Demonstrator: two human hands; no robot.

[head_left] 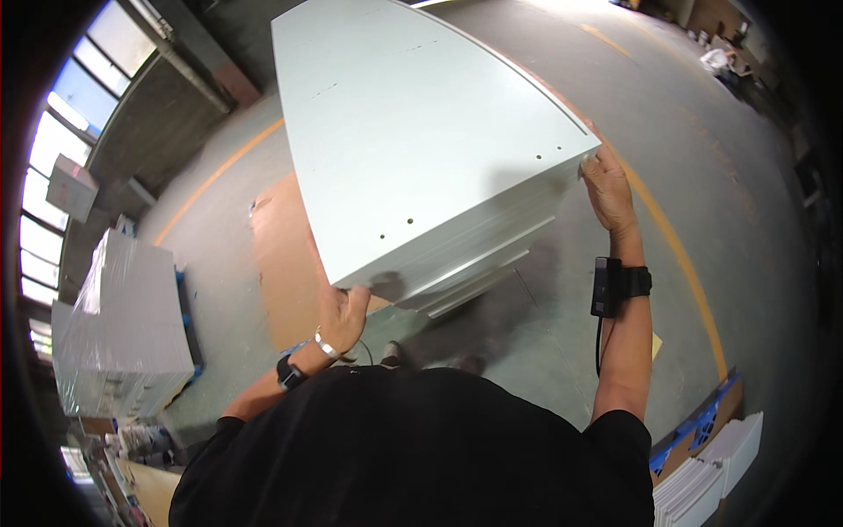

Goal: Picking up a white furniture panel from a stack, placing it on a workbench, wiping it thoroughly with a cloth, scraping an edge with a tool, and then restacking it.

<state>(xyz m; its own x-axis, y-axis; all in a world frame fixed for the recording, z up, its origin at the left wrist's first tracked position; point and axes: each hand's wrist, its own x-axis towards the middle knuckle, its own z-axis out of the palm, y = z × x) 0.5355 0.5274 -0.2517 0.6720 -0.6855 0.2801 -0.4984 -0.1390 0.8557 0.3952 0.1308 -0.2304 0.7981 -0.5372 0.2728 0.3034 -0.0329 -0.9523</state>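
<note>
In front of me a large white panel [413, 123] lies on top of a stack of similar panels [474, 268]. Small drilled holes run near its close edge, and a thin groove follows its right side. My left hand [344, 314] grips the near left corner, the thumb by the edge. At the near right corner, my right hand [608, 189] is closed on the same panel, its fingers partly hidden. Both wrists carry black strapped devices, and a metal bracelet sits on the left one.
Brown cardboard [281, 255] lies on the floor left of the stack. Farther left stands a film-wrapped pile of panels [132, 325] on a blue pallet. More white panels [702, 479] stand at the lower right. A yellow floor line [676, 237] curves past; a person [722, 61] is far off.
</note>
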